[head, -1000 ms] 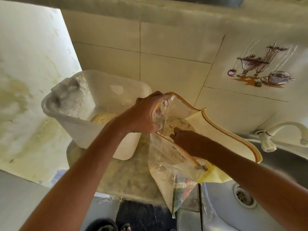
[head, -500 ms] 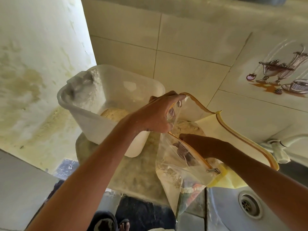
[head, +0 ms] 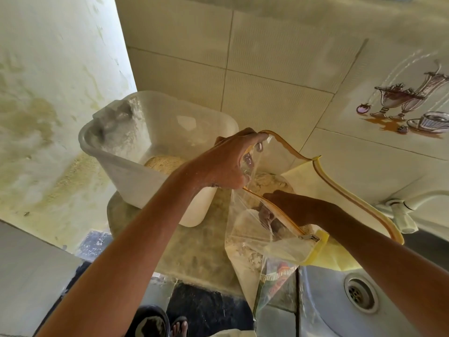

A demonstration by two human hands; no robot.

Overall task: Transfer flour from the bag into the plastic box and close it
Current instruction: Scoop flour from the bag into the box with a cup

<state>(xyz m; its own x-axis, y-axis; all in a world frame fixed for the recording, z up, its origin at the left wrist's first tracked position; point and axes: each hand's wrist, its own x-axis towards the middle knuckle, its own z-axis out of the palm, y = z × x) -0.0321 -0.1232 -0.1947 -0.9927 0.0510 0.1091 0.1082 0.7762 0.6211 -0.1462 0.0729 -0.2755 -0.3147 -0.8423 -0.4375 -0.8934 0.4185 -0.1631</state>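
A clear zip bag (head: 252,237) with a yellow-orange rim stands open on the counter, flour inside it. My left hand (head: 226,161) pinches the near-left edge of the bag's mouth and holds it up. My right hand (head: 279,205) reaches down inside the bag into the flour; its fingers show dimly through the plastic, and I cannot see whether they grasp anything. Left of the bag sits the translucent plastic box (head: 131,176), open and dusted white, with a small heap of flour (head: 164,162) at its bottom. No lid is in view.
A steel sink (head: 323,310) with a drain (head: 360,293) lies at the lower right, a white tap (head: 401,215) above it. Tiled wall stands behind, a stained wall at the left. The stone counter (head: 194,251) ends near my feet.
My right hand has sunk deeper into the bag. The view has shifted, so box and bag sit further right in the frame. My left hand keeps its hold on the rim.
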